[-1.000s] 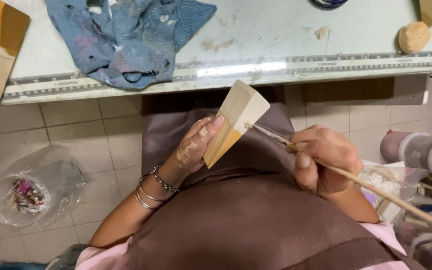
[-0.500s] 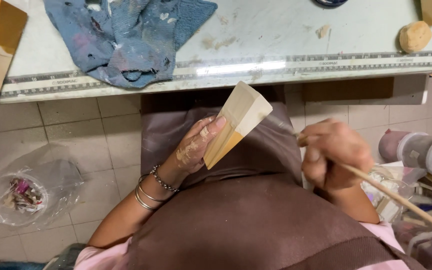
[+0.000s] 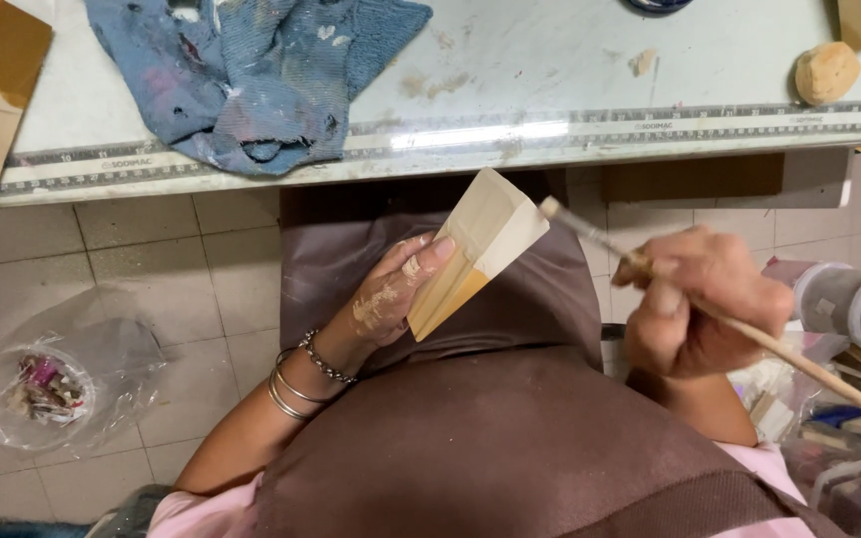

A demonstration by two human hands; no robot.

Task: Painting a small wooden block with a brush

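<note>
I see left hand (image 3: 388,299) over lap, fingers clamped on wooden wedge (image 3: 478,249), pale top, amber-coated lower end. Right hand (image 3: 702,304), fingers closed round long brush (image 3: 749,334); bristle tip (image 3: 550,208) was touching wedge a second ago, now lifted just off its upper edge, so I judge stroke finished. Stained blue rag (image 3: 251,75) on counter (image 3: 510,70). Clear bag (image 3: 57,384) on tiled floor at left. Grey tube (image 3: 849,299) at right

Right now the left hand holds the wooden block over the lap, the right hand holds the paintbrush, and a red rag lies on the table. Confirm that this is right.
One detail is wrong: the rag is blue, smeared with paint, not red. The head view shows it on the table. The rest stands: the left hand holds the wooden block over the lap, and the right hand holds the paintbrush.
</note>
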